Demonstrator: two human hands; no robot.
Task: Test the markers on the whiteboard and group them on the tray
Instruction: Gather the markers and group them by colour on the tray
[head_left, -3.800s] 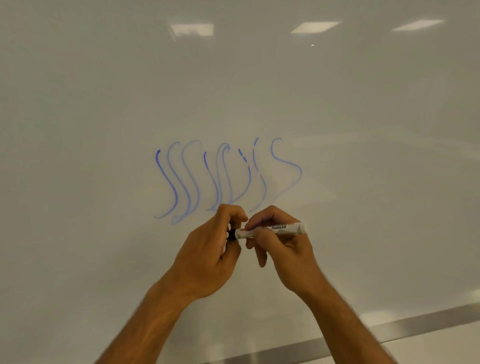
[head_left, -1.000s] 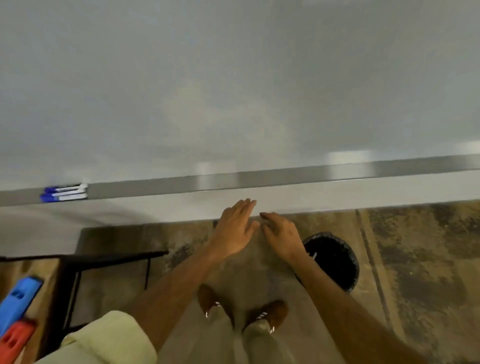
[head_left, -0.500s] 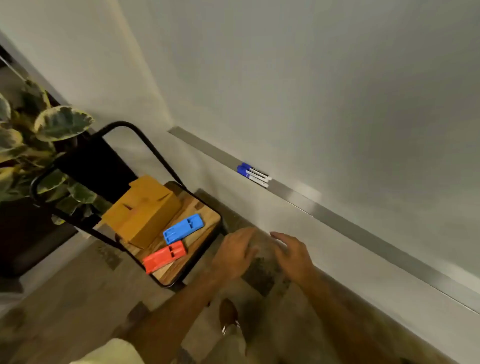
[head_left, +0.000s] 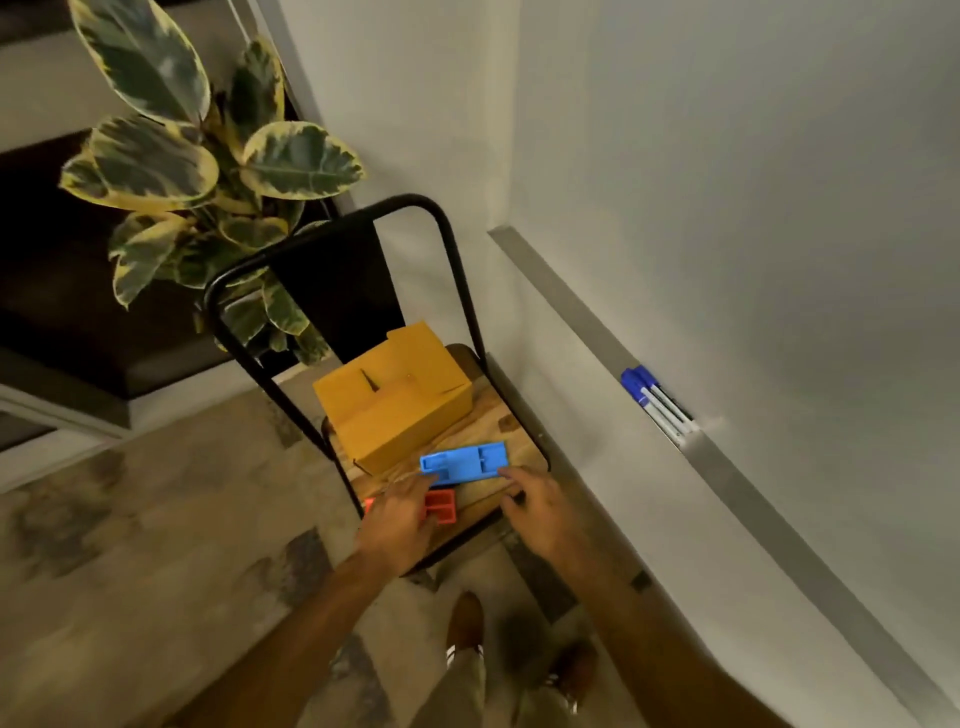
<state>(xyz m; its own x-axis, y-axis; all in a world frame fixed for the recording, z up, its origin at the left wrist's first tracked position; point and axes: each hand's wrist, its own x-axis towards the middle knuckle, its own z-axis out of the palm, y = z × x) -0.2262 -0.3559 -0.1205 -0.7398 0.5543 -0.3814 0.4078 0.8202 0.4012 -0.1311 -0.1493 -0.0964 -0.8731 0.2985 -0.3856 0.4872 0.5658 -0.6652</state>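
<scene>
The view has swung away from the whiteboard (head_left: 753, 156), where a moment ago both hands were capping a marker beneath blue test strokes, and now looks down at a small wooden table (head_left: 483, 501) with a black tube frame beside the wall. Both hands have come down over it: the left hand (head_left: 397, 522) lies above the red tray (head_left: 440, 506), fingers fairly straight and reaching toward the blue tray (head_left: 464, 463), while the right hand (head_left: 537, 506) has its fingertips at that tray's near right corner, fingers loosely bent; whether either hand holds a marker I cannot tell, none shows. Two blue-capped markers (head_left: 657, 400) lie side by side on the metal ledge (head_left: 571, 306) under the board, well apart from the trays. A yellow cardboard box (head_left: 395, 402) sits behind the blue tray. My reading is that testing of one marker is over and sorting has begun, with the ledge markers not yet grouped
</scene>
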